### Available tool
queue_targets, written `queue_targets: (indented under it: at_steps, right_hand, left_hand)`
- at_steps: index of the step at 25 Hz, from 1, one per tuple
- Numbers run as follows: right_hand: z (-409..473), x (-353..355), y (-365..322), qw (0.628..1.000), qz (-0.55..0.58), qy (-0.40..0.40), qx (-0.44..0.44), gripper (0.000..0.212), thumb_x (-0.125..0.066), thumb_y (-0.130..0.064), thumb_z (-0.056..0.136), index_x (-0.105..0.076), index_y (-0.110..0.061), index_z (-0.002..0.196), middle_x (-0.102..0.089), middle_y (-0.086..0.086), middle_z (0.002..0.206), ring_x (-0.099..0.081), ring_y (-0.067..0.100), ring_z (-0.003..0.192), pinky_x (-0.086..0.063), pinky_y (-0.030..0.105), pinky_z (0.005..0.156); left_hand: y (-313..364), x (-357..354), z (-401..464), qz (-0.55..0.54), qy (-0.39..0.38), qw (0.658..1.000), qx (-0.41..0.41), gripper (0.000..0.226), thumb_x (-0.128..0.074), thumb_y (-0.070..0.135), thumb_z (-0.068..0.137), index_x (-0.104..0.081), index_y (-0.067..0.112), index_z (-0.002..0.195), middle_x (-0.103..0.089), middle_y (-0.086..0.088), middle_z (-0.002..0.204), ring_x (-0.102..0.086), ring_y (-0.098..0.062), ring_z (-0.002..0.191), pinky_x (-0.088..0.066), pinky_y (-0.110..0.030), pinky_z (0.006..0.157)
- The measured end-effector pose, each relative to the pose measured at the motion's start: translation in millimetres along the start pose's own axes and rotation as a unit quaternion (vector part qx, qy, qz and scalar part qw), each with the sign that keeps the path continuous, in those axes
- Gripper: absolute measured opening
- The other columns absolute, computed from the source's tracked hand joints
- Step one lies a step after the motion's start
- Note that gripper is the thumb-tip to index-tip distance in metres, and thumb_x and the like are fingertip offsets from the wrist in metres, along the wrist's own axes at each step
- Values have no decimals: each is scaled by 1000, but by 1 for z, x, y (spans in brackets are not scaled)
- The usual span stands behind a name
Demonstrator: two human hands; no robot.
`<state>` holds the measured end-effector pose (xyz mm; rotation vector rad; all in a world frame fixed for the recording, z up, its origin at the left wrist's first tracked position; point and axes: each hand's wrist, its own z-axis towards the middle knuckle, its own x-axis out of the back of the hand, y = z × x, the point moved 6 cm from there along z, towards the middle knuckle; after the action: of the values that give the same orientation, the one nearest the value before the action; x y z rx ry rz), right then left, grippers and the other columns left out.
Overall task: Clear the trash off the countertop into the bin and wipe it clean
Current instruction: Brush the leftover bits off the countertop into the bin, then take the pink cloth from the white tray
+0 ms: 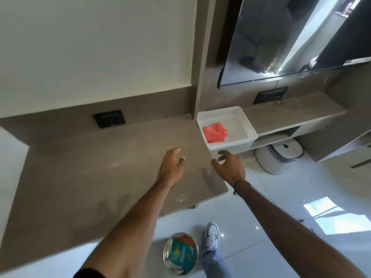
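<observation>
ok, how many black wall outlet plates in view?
2. One outlet plate sits on the backsplash above the brown countertop, left of the white tray. The other is under the TV, with a cable plugged in. More may lie outside the frame.

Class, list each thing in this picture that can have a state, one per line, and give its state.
Left hand: open, empty, over the countertop.
Right hand: open, empty, by the white tray.
Countertop: bare of trash, with a smudge near the front edge.
White tray: open-topped, holding the red cloth.
Red cloth: folded, lying in the tray.
Metal bin: lidless, on the floor, with wrappers inside.
Television: off.
</observation>
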<state>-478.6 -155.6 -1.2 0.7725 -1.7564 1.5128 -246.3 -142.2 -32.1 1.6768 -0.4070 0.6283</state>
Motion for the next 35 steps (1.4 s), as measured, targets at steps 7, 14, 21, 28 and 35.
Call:
queue_targets:
  at_steps: [7,14,21,28,35]
  right_hand:
    - [167,-15,55,997,20,-41,-56,62,-67,-41,82,-54,-14,136,-71,4,123,-68,26,110,-55,37,90]
    - [288,-61,74,984,-31,-163,-66,73,-70,-39,78,-41,-11,139,-55,14,137,-58,37,121,-50,44,93]
    - [322,-83,86,968,-18,-241,-72,49,-59,-23,83,-57,-17,132,-67,12,121,-64,34,111,-52,34,86]
    - [250,-42,58,960,145,-234,-45,8,-75,-28,75,-71,-22,71,-66,-9,64,-57,5,54,-46,16,51]
    - [132,-101,-12,942,47,-331,10,21,-74,-33,70,-72,-13,78,-64,-7,63,-62,16,66,-47,21,52]
  left_hand:
    - [42,-95,139,73,-8,996,-40,35,-55,25,100,-60,13,132,-67,-7,134,-61,-27,127,-50,-43,109]
    - [70,-177,250,364,-80,924,-86,52,-66,24,91,-49,14,140,-67,-7,133,-54,-29,128,-39,-44,110]
    - [78,-190,274,361,-103,922,-99,30,-64,11,84,-57,12,113,-72,-10,113,-65,-31,105,-47,-40,99]
    - [67,-109,189,-52,-83,995,32,27,-72,11,77,-61,19,100,-70,2,92,-69,-17,86,-58,-32,76]
    - [-18,-31,94,-4,-55,992,113,17,-73,8,77,-69,9,94,-75,-10,90,-67,-21,80,-58,-49,83]
